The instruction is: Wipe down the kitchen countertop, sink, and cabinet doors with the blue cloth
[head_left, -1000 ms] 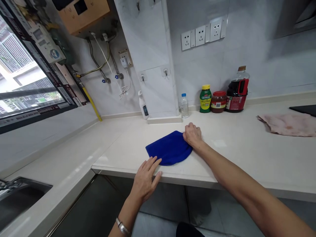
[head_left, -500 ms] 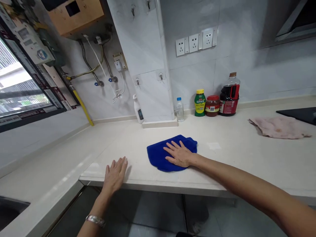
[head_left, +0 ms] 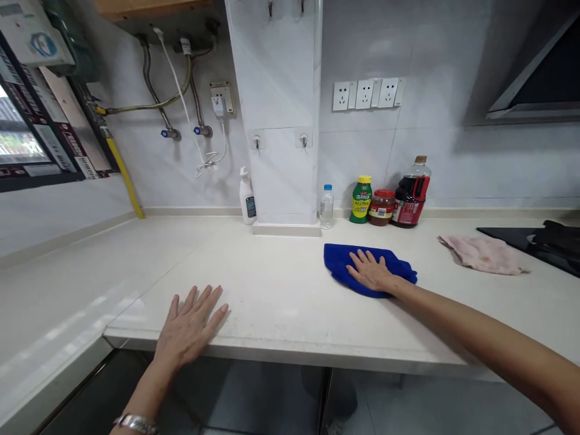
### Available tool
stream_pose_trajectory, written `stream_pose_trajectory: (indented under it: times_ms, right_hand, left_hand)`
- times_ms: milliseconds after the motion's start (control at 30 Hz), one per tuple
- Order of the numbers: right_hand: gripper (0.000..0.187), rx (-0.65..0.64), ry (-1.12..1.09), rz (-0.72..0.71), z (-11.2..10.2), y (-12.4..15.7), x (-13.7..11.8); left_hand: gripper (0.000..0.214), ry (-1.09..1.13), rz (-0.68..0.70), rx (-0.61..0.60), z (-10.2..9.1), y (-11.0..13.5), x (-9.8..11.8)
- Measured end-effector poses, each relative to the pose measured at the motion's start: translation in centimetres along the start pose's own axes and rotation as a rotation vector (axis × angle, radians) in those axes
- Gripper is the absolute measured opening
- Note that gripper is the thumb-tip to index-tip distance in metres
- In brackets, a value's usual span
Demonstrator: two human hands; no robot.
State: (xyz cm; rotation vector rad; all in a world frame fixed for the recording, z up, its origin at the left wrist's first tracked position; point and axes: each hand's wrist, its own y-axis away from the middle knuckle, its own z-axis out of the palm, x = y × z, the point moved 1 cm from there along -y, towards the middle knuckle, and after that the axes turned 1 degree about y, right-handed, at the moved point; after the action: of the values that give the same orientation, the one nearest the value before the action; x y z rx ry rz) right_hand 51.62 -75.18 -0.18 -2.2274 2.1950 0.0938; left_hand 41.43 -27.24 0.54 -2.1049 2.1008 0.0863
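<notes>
A blue cloth [head_left: 338,258] lies spread on the white countertop [head_left: 272,284]. My right hand [head_left: 371,272] rests flat on top of it, fingers spread and pointing to the upper left. At the counter's front edge, my left hand [head_left: 193,323] is stretched out with its fingers apart and holds nothing. A silver bracelet circles the left wrist. Bare countertop separates the left hand from the cloth.
Along the wall stand a white spray bottle [head_left: 247,198], a clear bottle with a blue cap [head_left: 327,208], a green bottle [head_left: 361,201], a red-lidded jar [head_left: 381,208] and a large dark bottle [head_left: 409,196]. A pink cloth [head_left: 484,254] lies right, near a black cooktop [head_left: 512,234].
My right hand and the blue cloth have slid to the right along the counter. The head view has turned, and my left hand appears larger and its fingers more spread.
</notes>
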Motion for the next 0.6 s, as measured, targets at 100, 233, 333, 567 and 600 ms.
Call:
stream_pose_trajectory:
  times_ms: [100,233,333,567,600]
  right_hand:
    - [0.073,-0.005,-0.012,0.039,-0.7,-2.5,-1.9]
    - [0.072,-0.007,-0.017,0.009,-1.4,-5.5,-5.4]
    - [0.073,-0.010,-0.012,-0.059,-1.5,-7.1,-8.7]
    - [0.074,0.018,-0.050,-0.254,-1.4,-9.8,-17.0]
    - [0.074,0.016,-0.050,-0.256,-1.4,-10.2,-17.9]
  left_hand:
    - [0.065,0.080,0.011,-0.003,0.0,-0.3,-0.1]
    - [0.073,0.144,-0.003,-0.025,-0.3,-0.4,0.0]
    - [0.080,0.159,-0.038,-0.058,-0.6,-0.2,0.2]
    - [0.084,0.192,-0.067,-0.070,-0.8,0.0,0.2]
    - [0.084,0.202,-0.066,-0.061,-0.8,0.0,0.3]
